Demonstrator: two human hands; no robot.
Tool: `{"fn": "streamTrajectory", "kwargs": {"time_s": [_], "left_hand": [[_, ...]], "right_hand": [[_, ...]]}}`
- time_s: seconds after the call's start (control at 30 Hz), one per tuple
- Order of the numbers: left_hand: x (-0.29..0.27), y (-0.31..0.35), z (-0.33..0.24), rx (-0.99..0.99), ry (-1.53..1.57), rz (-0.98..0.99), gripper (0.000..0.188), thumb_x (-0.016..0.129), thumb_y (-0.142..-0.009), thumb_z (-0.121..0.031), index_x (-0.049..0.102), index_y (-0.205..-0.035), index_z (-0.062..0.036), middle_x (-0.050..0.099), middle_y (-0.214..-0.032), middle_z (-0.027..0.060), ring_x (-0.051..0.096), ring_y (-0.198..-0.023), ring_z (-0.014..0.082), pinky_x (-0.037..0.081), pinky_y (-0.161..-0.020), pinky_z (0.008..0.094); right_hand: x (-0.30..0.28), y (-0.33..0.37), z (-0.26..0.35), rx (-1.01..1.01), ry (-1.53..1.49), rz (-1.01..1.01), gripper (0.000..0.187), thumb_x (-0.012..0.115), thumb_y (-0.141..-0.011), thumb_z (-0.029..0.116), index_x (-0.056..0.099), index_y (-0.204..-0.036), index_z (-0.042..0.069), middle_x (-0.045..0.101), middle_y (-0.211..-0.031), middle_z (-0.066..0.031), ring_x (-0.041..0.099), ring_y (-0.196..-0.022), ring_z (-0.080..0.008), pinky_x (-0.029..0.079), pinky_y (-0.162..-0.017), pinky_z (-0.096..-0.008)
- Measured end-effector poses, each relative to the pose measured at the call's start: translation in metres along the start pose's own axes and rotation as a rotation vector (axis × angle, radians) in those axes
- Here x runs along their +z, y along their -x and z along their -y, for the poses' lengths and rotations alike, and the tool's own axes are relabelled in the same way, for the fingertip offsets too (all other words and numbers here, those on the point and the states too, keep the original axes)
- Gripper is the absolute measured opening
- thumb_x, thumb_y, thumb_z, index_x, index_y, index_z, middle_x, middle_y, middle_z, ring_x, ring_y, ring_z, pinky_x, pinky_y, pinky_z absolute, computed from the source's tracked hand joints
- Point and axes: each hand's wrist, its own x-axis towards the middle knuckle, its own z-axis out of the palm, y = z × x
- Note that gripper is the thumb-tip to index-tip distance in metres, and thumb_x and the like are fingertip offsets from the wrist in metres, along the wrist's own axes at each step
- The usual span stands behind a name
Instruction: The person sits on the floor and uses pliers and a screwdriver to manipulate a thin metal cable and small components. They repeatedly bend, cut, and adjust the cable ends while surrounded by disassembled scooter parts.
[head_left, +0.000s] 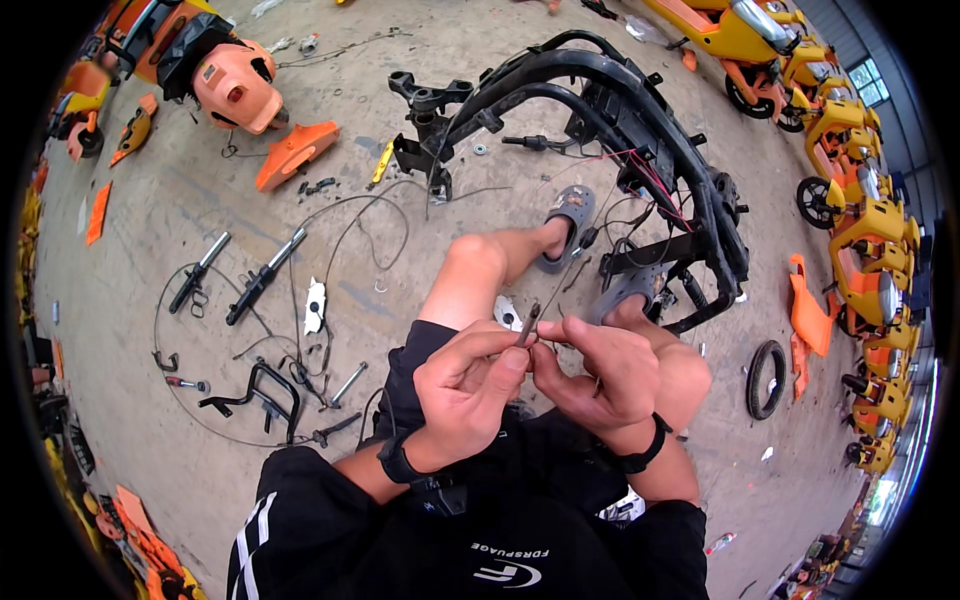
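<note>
In front of my lap, my left hand (465,380) pinches a short dark cable end (530,322) between thumb and forefinger, its tip pointing up and away from me. My right hand (605,378) is closed beside it, its fingertips meeting the lower part of the same cable. A thin metallic piece shows at the right palm, too small to name. Just beyond both hands, a black motorbike frame (690,175) lies on the floor with loose red and black wires. A white flat part (508,312) lies between my legs, partly covered by my hands.
Two fork legs (265,278), a long black cable loop (157,340), a bent black bracket (262,385) and a screwdriver (185,383) lie on the left floor. Orange panels (298,155) lie farther off. A tyre (766,380) is at right, near rows of yellow scooters (870,260).
</note>
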Motion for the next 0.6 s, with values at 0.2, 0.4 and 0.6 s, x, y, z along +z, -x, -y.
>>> {"fn": "streamTrajectory", "kwargs": {"time_s": [0.2,0.4,0.6], "left_hand": [[0.002,-0.007,-0.005,0.212,-0.294,0.065,0.014,0.058,-0.088,-0.002,0.061,-0.099,0.008,0.061,-0.088,0.0124,0.05,-0.057,0.0086,0.038,-0.048,0.0208],[-0.004,-0.004,-0.006,0.123,-0.304,0.066,0.013,0.06,-0.085,0.005,0.062,-0.097,0.0104,0.063,-0.086,0.0134,0.06,-0.075,0.013,0.048,-0.064,0.0214],[-0.002,-0.006,0.0,0.187,-0.292,0.046,0.015,0.06,-0.088,-0.004,0.061,-0.098,0.0075,0.061,-0.084,0.0113,0.049,-0.055,0.0086,0.037,-0.047,0.0202]], "right_hand": [[-0.003,0.004,0.0,-0.021,0.018,-0.024,0.047,0.075,-0.064,-0.004,0.062,-0.108,0.002,0.067,-0.073,-0.0043,0.059,-0.05,-0.0134,0.044,-0.044,-0.0226],[-0.001,0.003,0.003,-0.023,0.01,-0.04,0.048,0.074,-0.064,-0.006,0.062,-0.11,0.0,0.066,-0.075,-0.0055,0.059,-0.05,-0.0137,0.044,-0.045,-0.0222],[0.0,0.005,0.007,0.034,0.013,0.001,0.049,0.072,-0.065,-0.007,0.061,-0.112,-0.002,0.066,-0.076,-0.0063,0.061,-0.053,-0.015,0.046,-0.047,-0.0225]]}}
